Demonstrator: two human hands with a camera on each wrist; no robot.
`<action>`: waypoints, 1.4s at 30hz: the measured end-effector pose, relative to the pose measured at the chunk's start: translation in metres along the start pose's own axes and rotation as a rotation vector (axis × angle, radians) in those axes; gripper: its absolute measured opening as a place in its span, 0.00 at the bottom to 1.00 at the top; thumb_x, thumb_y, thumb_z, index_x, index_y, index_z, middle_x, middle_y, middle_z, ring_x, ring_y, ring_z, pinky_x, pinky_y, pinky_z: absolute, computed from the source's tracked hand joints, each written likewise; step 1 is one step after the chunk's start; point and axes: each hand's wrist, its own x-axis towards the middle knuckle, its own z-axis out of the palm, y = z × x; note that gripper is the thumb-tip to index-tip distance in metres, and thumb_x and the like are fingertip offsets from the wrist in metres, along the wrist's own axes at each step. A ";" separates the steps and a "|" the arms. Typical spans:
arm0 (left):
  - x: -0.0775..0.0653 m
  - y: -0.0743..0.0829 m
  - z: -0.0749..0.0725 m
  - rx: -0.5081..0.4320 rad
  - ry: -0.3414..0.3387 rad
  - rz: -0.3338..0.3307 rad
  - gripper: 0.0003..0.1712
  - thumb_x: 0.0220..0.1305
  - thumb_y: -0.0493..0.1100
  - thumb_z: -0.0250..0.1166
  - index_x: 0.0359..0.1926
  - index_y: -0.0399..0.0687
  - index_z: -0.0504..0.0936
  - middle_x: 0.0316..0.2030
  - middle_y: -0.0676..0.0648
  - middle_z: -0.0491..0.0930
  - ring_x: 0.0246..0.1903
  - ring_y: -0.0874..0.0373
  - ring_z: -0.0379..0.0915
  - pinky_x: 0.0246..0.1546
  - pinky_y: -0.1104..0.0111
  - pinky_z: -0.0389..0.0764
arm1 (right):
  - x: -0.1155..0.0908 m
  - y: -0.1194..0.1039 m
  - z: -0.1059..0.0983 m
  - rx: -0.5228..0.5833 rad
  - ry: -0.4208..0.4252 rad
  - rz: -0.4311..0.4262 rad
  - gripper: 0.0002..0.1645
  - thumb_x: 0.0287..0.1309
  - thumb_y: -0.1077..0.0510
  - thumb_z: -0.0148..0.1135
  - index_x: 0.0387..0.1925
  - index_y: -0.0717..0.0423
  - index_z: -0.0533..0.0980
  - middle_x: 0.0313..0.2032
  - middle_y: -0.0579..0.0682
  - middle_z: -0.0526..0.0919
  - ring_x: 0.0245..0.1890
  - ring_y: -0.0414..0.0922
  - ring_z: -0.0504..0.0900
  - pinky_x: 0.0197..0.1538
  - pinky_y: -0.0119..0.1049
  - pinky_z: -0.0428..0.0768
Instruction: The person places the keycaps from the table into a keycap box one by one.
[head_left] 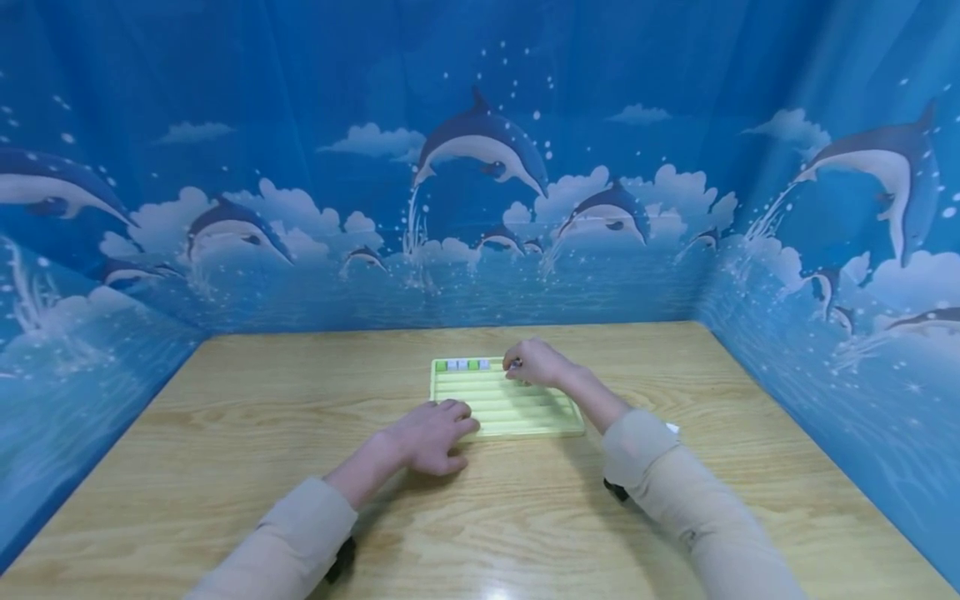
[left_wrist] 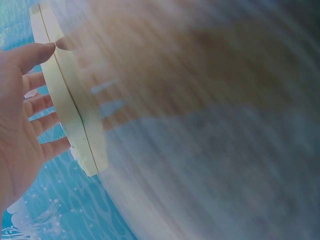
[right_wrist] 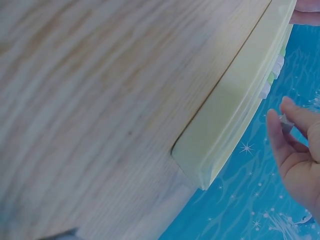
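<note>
We saw a pale green grooved tray (head_left: pixel 517 412) lying flat near the middle of the wooden worktop (head_left: pixel 225 433), its long axis running left to right across our view and its grooves following that same line. Along its far edge sat a short row of small tiles (head_left: pixel 462 365), green and pale lilac, starting at the far left corner. The left hand (head_left: pixel 433 433) rested on the worktop at the tray's near left corner, fingers fairly straight and spread, their tips touching the tray's edge; the left wrist view showed the thumb (left_wrist: pixel 35 52) against the rim and nothing grasped. The right hand (head_left: pixel 534 363) hovered over the far edge of the tray, just to the right of the tile row, with its fingers curled. In the right wrist view the fingertips (right_wrist: pixel 292 112) pinched a small greyish piece (right_wrist: pixel 286 121), too small for us to identify. The two hands were well apart, at opposite corners of the tray. Blue dolphin-printed backdrops (head_left: pixel 480 167) enclosed the worktop on three sides.
</note>
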 end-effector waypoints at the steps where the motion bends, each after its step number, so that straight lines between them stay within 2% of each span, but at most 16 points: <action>1: 0.000 0.000 0.000 0.001 0.001 0.000 0.31 0.61 0.57 0.56 0.62 0.50 0.68 0.56 0.46 0.67 0.58 0.52 0.62 0.55 0.57 0.69 | 0.001 0.000 0.000 0.005 0.004 0.009 0.13 0.55 0.67 0.59 0.44 0.66 0.79 0.43 0.59 0.82 0.34 0.48 0.82 0.40 0.34 0.80; 5: 0.000 0.000 -0.001 -0.004 0.000 -0.004 0.30 0.61 0.57 0.56 0.62 0.50 0.68 0.56 0.45 0.67 0.58 0.51 0.62 0.55 0.57 0.69 | 0.002 0.001 -0.001 0.005 0.017 0.024 0.20 0.51 0.74 0.52 0.47 0.67 0.78 0.48 0.60 0.80 0.48 0.53 0.78 0.52 0.42 0.76; 7: 0.000 0.000 -0.002 -0.006 -0.004 -0.007 0.30 0.61 0.57 0.56 0.62 0.50 0.68 0.57 0.45 0.67 0.58 0.51 0.62 0.55 0.56 0.68 | 0.003 0.001 -0.001 0.009 0.016 0.026 0.20 0.50 0.75 0.51 0.46 0.67 0.78 0.45 0.59 0.81 0.43 0.51 0.79 0.49 0.41 0.77; 9: 0.000 0.001 -0.002 -0.009 -0.007 -0.008 0.31 0.62 0.57 0.56 0.62 0.50 0.68 0.57 0.45 0.67 0.58 0.51 0.61 0.56 0.56 0.68 | 0.004 0.001 -0.002 -0.007 0.010 0.027 0.12 0.52 0.73 0.54 0.38 0.67 0.80 0.36 0.57 0.82 0.32 0.46 0.78 0.40 0.35 0.76; 11: 0.000 0.001 -0.002 -0.009 -0.008 -0.006 0.31 0.62 0.57 0.56 0.63 0.50 0.68 0.57 0.45 0.67 0.58 0.51 0.61 0.56 0.57 0.68 | 0.005 0.001 -0.002 -0.020 0.003 0.029 0.04 0.55 0.69 0.57 0.28 0.65 0.78 0.27 0.53 0.77 0.23 0.42 0.70 0.31 0.32 0.70; 14: 0.000 0.001 -0.001 -0.008 -0.008 -0.002 0.31 0.62 0.57 0.55 0.63 0.50 0.68 0.57 0.45 0.67 0.58 0.51 0.61 0.56 0.57 0.68 | 0.008 0.001 -0.001 -0.015 0.002 0.061 0.09 0.56 0.65 0.61 0.22 0.61 0.73 0.20 0.49 0.70 0.19 0.39 0.65 0.26 0.30 0.65; 17: 0.000 0.000 0.000 -0.002 -0.005 -0.001 0.31 0.62 0.57 0.56 0.62 0.50 0.68 0.57 0.46 0.67 0.58 0.52 0.62 0.55 0.57 0.69 | 0.012 0.001 -0.001 0.052 0.015 0.103 0.02 0.54 0.66 0.61 0.30 0.63 0.77 0.23 0.48 0.73 0.20 0.40 0.71 0.26 0.29 0.70; 22: -0.001 0.000 0.001 0.006 0.012 0.005 0.30 0.61 0.57 0.56 0.62 0.50 0.68 0.56 0.46 0.67 0.57 0.52 0.62 0.54 0.57 0.69 | 0.020 0.001 0.000 0.136 0.031 0.159 0.15 0.54 0.68 0.60 0.44 0.69 0.77 0.29 0.53 0.80 0.25 0.44 0.79 0.30 0.32 0.79; 25: -0.001 0.001 0.000 0.004 0.017 0.007 0.30 0.61 0.56 0.56 0.62 0.50 0.69 0.56 0.45 0.68 0.57 0.51 0.62 0.55 0.57 0.69 | 0.024 0.002 0.001 0.109 0.032 0.156 0.12 0.54 0.69 0.58 0.41 0.68 0.79 0.26 0.53 0.80 0.22 0.42 0.78 0.28 0.31 0.78; 28: -0.001 0.001 0.000 0.004 0.017 0.007 0.30 0.61 0.56 0.56 0.62 0.50 0.69 0.56 0.45 0.67 0.58 0.51 0.62 0.55 0.56 0.69 | 0.028 0.003 0.002 0.073 0.033 0.134 0.07 0.53 0.70 0.56 0.31 0.67 0.80 0.19 0.50 0.78 0.17 0.40 0.73 0.23 0.29 0.72; 31: -0.002 0.001 0.000 0.008 0.016 0.008 0.30 0.61 0.56 0.56 0.61 0.50 0.69 0.56 0.45 0.67 0.57 0.51 0.62 0.55 0.57 0.69 | 0.031 0.003 0.004 0.044 0.037 0.119 0.07 0.52 0.71 0.55 0.24 0.64 0.78 0.14 0.50 0.75 0.14 0.39 0.69 0.22 0.28 0.67; 36: -0.002 0.000 -0.001 0.007 0.012 0.007 0.30 0.61 0.56 0.56 0.62 0.50 0.68 0.56 0.46 0.67 0.57 0.52 0.62 0.54 0.57 0.69 | 0.037 0.005 0.006 -0.006 0.047 0.143 0.05 0.53 0.69 0.57 0.25 0.60 0.77 0.18 0.48 0.74 0.17 0.40 0.68 0.24 0.30 0.66; 42: -0.001 0.000 -0.001 0.006 0.003 0.009 0.30 0.62 0.56 0.55 0.62 0.50 0.68 0.55 0.47 0.67 0.57 0.52 0.62 0.54 0.57 0.69 | 0.042 0.006 0.008 -0.055 0.004 0.161 0.04 0.55 0.67 0.58 0.27 0.59 0.76 0.22 0.49 0.74 0.21 0.42 0.67 0.25 0.32 0.66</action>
